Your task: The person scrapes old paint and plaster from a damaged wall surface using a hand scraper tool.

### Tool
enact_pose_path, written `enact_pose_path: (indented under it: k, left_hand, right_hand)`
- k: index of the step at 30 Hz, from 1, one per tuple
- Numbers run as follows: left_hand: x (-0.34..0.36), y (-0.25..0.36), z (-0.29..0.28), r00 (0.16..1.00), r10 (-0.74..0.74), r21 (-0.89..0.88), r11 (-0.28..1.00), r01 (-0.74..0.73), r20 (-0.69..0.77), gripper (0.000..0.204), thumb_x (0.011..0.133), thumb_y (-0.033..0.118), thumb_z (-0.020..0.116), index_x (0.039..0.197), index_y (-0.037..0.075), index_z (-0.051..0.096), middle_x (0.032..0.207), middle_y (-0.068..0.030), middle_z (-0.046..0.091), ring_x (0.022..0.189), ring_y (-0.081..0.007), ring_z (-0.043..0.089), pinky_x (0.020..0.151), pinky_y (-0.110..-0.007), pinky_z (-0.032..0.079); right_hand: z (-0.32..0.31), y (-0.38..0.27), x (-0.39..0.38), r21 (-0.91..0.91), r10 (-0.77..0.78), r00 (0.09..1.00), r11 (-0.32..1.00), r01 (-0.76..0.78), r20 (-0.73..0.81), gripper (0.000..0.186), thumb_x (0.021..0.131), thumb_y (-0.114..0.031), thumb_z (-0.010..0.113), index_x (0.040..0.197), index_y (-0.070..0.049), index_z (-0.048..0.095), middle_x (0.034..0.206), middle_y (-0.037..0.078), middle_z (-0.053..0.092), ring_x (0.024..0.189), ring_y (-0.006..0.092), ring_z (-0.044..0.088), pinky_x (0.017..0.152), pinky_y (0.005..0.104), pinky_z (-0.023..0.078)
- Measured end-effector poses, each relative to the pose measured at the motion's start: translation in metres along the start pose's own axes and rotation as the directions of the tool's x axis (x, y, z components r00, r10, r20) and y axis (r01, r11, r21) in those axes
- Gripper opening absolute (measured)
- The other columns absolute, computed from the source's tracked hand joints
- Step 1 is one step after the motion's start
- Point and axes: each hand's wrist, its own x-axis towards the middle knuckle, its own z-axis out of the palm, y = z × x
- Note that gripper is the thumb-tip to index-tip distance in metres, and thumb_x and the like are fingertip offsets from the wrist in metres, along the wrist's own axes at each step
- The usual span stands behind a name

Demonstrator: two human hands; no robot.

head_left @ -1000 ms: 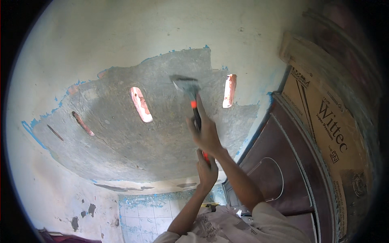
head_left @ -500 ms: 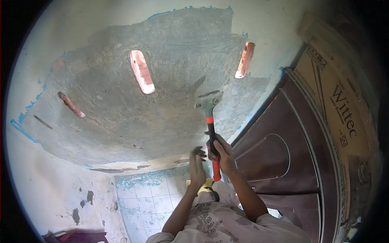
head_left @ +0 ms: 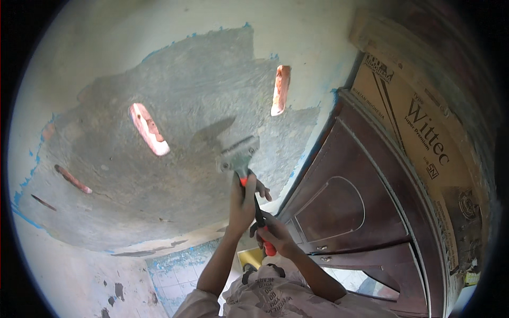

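A long-handled scraper (head_left: 239, 158) has a wide metal head with two round screws and a black and red handle. Its head is up near the grey bare patch of wall (head_left: 175, 185), casting a shadow there; whether the blade touches cannot be told. My left hand (head_left: 244, 204) is around the upper shaft just below the head, some fingertips showing on its right side. Lower down, my right hand (head_left: 274, 234) is closed round the handle near its red end. Pinkish recessed slots (head_left: 149, 130) are cut into the grey patch, edged by pale paint with blue flakes.
On the right stands a dark brown wooden cabinet (head_left: 339, 212) with curved trim and a lower door ajar. A flat brown cardboard box (head_left: 408, 122) rests on top of it. White tiles (head_left: 175, 275) with blue flakes lie below, near a yellow object (head_left: 249, 258).
My left hand has moved up from beside the handle and taken hold of the shaft below the scraper head. The view has shifted, so the wall and cabinet sit further left.
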Motion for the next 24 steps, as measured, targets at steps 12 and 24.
enact_pose_path:
  k: [12, 24]
  left_hand:
    - [0.112, 0.03, 0.062, 0.996, 0.077, -0.079, 0.994, -0.08, -0.052, 0.035, 0.112, 0.039, 0.041, 0.103, 0.005, 0.048, 0.065, -0.0014, 0.043, 0.044, -0.0124, 0.046, 0.039, -0.029, 0.04]
    - [0.121, 0.039, 0.077, 0.954, 0.0, -0.088, 0.996, -0.027, -0.299, 0.048, 0.108, 0.058, 0.039, 0.101, 0.012, 0.052, 0.059, 0.0051, 0.031, 0.041, -0.0047, 0.028, 0.034, -0.022, 0.023]
  right_hand:
    - [-0.036, -0.048, 0.047, -0.679, -0.584, 0.805, 0.633, 0.371, -0.104, 0.058, 0.105, -0.021, 0.055, 0.156, -0.001, 0.037, 0.071, 0.002, 0.059, 0.054, 0.0075, 0.052, 0.053, 0.0257, 0.043]
    - [-0.043, -0.069, 0.067, -0.712, -0.751, 0.66, 0.446, 0.543, 0.033, 0.055, 0.098, -0.007, 0.06, 0.15, 0.003, 0.047, 0.094, 0.016, 0.065, 0.071, 0.0185, 0.061, 0.066, 0.0319, 0.051]
